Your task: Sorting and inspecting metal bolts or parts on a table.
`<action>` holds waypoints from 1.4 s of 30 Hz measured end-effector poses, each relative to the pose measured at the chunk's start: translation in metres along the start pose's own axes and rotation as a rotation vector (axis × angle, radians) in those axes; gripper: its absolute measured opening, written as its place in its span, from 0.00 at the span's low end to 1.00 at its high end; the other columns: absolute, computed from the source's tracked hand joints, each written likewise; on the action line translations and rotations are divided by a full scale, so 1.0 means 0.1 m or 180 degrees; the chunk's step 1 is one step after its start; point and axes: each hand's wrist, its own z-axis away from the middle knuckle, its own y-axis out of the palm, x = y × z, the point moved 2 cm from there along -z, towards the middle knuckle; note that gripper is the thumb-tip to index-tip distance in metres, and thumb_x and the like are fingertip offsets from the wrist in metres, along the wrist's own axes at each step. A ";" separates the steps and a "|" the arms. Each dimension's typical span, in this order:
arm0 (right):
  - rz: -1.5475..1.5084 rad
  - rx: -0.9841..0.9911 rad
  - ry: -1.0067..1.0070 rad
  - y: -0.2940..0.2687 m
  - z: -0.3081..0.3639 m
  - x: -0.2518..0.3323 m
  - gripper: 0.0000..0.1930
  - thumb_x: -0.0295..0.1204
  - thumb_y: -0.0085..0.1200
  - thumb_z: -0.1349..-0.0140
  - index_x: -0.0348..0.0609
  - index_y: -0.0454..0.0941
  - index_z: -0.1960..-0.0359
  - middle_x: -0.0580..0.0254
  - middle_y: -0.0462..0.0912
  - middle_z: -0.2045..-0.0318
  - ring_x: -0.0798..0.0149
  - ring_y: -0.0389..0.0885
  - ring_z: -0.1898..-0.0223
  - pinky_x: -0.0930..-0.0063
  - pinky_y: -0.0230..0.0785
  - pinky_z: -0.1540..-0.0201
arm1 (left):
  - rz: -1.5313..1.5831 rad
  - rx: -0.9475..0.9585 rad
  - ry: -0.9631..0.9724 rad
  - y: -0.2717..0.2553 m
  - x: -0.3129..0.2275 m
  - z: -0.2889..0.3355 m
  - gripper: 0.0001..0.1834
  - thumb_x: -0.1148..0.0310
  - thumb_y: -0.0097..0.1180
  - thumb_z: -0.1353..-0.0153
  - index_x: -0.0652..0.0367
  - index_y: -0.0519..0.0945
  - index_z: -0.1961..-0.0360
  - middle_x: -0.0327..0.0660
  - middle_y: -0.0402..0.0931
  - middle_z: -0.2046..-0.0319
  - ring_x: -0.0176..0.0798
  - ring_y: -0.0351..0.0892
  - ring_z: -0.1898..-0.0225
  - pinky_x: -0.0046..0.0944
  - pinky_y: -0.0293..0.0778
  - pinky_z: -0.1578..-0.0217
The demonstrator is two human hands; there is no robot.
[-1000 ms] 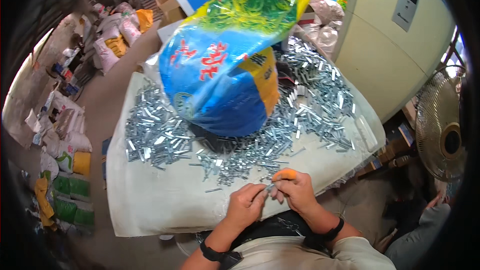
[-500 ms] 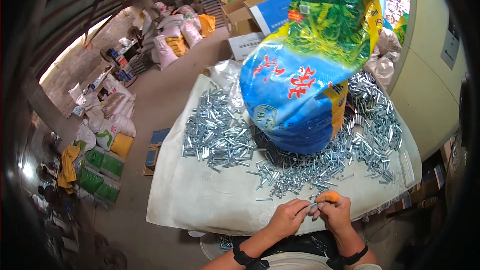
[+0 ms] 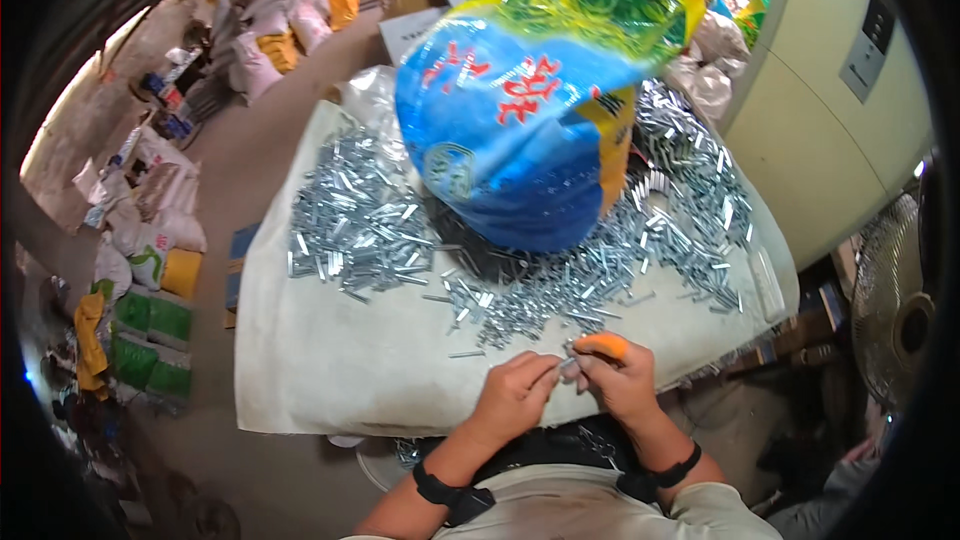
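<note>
Silvery metal makes up most of what lies on the pale cloth (image 3: pixel 350 370): one loose heap of slim pieces (image 3: pixel 360 215) to the left, another heap (image 3: pixel 705 210) to the right, and a nearer scatter of shorter bits (image 3: pixel 520 312) in the middle; a blue, green and yellow sack (image 3: pixel 500 140) rises between the heaps.

Close to the cloth's near edge, the left hand (image 3: pixel 512 392) pinches a small metal piece (image 3: pixel 569 364) between thumb and fingertips; the right hand (image 3: pixel 624 382), an orange cover (image 3: pixel 603 344) on one finger, grips the same piece from the other side; whether it is one part or two joined, I cannot tell.

As for progress, just this piece appears to be in handling; a great many lie loose, and I judge most of them unhandled, though no finished lot can be told apart; one lone bolt (image 3: pixel 466 354) lies left of the scatter.
</note>
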 end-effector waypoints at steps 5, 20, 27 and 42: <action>0.0085 -0.0051 0.0182 -0.02 0.03 -0.04 0.12 0.21 0.62 0.22 0.29 0.86 0.41 0.58 0.90 0.66 0.71 0.87 0.71 0.78 0.79 0.68 | -0.0007 0.0075 0.0012 0.00 -0.04 0.00 0.09 0.79 0.69 0.31 0.63 0.91 0.51 0.47 0.86 0.67 0.45 0.87 0.70 0.42 0.80 0.68; 0.0519 0.0432 -0.1079 0.06 0.04 0.09 0.33 0.54 0.52 0.13 0.29 0.86 0.39 0.50 0.89 0.44 0.67 0.89 0.54 0.71 0.84 0.52 | -0.0350 -0.0264 0.0384 0.04 -0.38 -0.02 0.10 0.78 0.67 0.28 0.62 0.88 0.47 0.51 0.87 0.62 0.56 0.89 0.66 0.47 0.84 0.65; 0.0835 0.0272 -0.0911 -0.04 0.02 0.01 0.38 0.56 0.51 0.14 0.27 0.76 0.25 0.41 0.83 0.33 0.55 0.89 0.40 0.61 0.82 0.37 | -0.0106 -0.0656 -0.0399 -0.05 -0.25 -0.13 0.09 0.77 0.64 0.25 0.63 0.89 0.47 0.53 0.89 0.61 0.56 0.91 0.63 0.48 0.86 0.61; 0.0348 0.0540 -0.0773 0.11 -0.03 -0.11 0.39 0.49 0.60 0.17 0.29 0.67 0.18 0.43 0.80 0.26 0.56 0.83 0.31 0.60 0.76 0.29 | -0.0658 -0.0145 0.0590 0.15 -0.32 -0.14 0.11 0.73 0.63 0.23 0.62 0.85 0.43 0.56 0.89 0.56 0.60 0.93 0.60 0.53 0.87 0.62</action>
